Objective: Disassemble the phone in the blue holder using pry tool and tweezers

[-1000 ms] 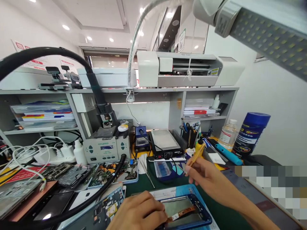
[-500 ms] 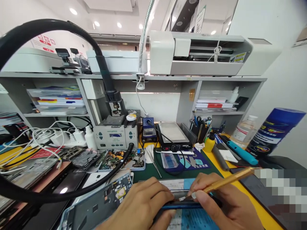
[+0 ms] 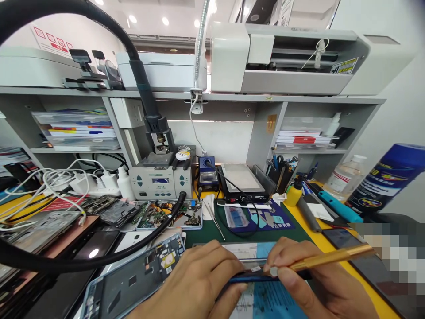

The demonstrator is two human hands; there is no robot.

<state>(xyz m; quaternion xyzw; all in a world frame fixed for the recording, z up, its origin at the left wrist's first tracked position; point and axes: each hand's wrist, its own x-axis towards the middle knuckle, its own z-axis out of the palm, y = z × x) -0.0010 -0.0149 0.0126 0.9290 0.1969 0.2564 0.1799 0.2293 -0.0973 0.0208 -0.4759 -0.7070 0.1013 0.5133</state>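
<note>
My left hand (image 3: 199, 279) is closed around the left end of a dark phone body (image 3: 254, 279) with a blue edge, the thumb below and the fingers on top. My right hand (image 3: 312, 277) pinches a slim gold-handled, pen-like tool (image 3: 332, 258) between thumb and fingers, its handle slanting up to the right. The tool's working end is at the phone's upper side, mostly hidden by my fingertips. A small white label shows on the phone between the hands. Under it lies a blue and white work mat (image 3: 275, 301). Left of my left hand rests an opened phone frame (image 3: 133, 274).
A thick black hose (image 3: 139, 243) loops across the left side. Behind the hands are tweezers (image 3: 217, 223), a phone tray with circuit parts (image 3: 194, 217), a heating plate (image 3: 244, 184) and a hot-air station (image 3: 161, 184). Bottles and a blue can (image 3: 385, 181) stand right.
The view has shifted slightly, and the gold-handled tool now reaches farther right at a flatter angle. Both hands keep their hold by the phone.
</note>
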